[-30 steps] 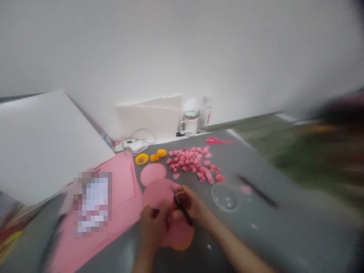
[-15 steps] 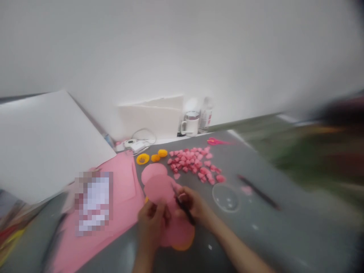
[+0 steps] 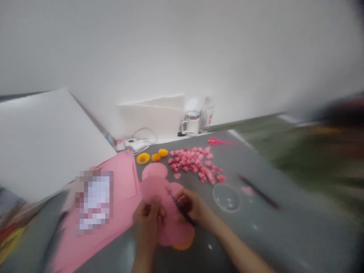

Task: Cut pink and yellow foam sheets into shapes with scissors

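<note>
My left hand (image 3: pixel 148 217) is closed, its thumb and fingers pinching a round pink paper disc (image 3: pixel 153 186) at the near edge. In the closed fingers of my right hand (image 3: pixel 191 204) is a slim dark pointed tool (image 3: pixel 185 215); blur hides its exact kind. Its tip lies over or beside the disc's right edge; contact cannot be made out. Below both hands, more pink paper discs (image 3: pixel 179 229) overlap on the grey table (image 3: pixel 113 252), with a yellow edge showing under them. Another pink disc (image 3: pixel 155 170) lies just beyond.
Small pink folded pieces (image 3: pixel 189 161) are heaped beyond my hands, beside yellow rolls (image 3: pixel 143 158). Pink sheets (image 3: pixel 119 212) cover the left. On the right are a clear dome-like piece (image 3: pixel 226 198), a dark pen-like stick (image 3: pixel 260 192) and pink scissors (image 3: pixel 218 141). A mug (image 3: pixel 191 124) stands behind.
The pink disc and my left hand have shifted slightly left. The dark tool's tip has moved a little left and down; my right hand keeps nearly the same place.
</note>
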The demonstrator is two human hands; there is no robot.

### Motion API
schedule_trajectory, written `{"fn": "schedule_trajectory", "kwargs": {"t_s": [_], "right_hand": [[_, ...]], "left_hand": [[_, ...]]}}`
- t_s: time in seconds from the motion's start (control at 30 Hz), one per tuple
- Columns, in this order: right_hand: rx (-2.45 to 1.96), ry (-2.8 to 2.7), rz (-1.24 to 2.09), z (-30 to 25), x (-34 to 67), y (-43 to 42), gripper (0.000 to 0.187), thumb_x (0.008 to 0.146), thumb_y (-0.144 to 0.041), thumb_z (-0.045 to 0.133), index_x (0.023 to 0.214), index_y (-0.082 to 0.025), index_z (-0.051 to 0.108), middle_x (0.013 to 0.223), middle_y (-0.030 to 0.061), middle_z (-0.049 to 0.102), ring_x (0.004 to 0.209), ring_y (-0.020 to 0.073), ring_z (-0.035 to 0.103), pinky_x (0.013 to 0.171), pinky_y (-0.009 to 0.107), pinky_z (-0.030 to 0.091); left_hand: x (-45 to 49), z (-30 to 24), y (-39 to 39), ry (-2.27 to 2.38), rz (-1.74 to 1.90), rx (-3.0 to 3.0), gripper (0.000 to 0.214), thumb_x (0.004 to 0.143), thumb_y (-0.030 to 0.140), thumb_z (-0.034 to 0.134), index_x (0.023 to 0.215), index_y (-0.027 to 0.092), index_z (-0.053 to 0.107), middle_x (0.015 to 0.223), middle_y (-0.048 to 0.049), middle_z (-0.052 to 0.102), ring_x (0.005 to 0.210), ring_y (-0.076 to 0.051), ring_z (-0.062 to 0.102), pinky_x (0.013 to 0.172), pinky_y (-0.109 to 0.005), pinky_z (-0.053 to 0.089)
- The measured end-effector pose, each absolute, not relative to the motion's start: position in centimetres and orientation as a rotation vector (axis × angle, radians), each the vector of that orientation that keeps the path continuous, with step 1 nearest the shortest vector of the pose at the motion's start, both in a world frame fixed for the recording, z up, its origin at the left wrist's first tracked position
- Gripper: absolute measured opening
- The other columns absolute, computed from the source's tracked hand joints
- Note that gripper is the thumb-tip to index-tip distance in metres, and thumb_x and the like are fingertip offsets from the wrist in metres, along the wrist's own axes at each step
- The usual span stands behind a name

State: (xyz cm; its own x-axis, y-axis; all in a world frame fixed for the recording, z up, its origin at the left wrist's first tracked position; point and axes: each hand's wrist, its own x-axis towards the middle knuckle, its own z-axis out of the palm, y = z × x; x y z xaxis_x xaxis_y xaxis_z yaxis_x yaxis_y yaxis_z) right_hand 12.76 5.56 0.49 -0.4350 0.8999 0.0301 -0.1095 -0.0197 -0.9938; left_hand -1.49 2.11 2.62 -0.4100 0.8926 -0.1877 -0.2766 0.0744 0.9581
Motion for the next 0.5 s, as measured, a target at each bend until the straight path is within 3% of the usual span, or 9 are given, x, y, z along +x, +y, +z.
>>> {"fn": "schedule_trajectory", "kwargs": {"t_s": [0.27, 0.5], "right_hand": [[-0.751, -1.378, 1.610, 0.4, 12.4, 5.6, 0.059, 0.050, -0.048, 0.081, 0.091, -0.020, 0.050, 0.064, -0.0046, 0.053, 0.053, 0.0093, 0.048, 0.047, 0.020, 0.037], [-0.825, -1.282, 1.615, 0.0, 11.6, 4.9, 0.048, 0.057, -0.050, 0.076, 0.085, -0.021, 0.050, 0.062, -0.0048, 0.051, 0.053, 0.0102, 0.048, 0.047, 0.020, 0.038]], "left_hand": [[-1.3, 3.1, 1.9, 1.515, 1.365, 0.841, 0.032, 0.067, 0.035, 0.064, 0.047, 0.018, 0.046, 0.037, 0.0027, 0.049, 0.033, -0.010, 0.045, 0.035, -0.021, 0.036], [-1.1, 3.0, 1.9, 1.589, 1.396, 0.834, 0.031, 0.063, 0.039, 0.065, 0.048, 0.017, 0.050, 0.040, 0.0011, 0.053, 0.036, -0.011, 0.049, 0.036, -0.021, 0.039]]}}
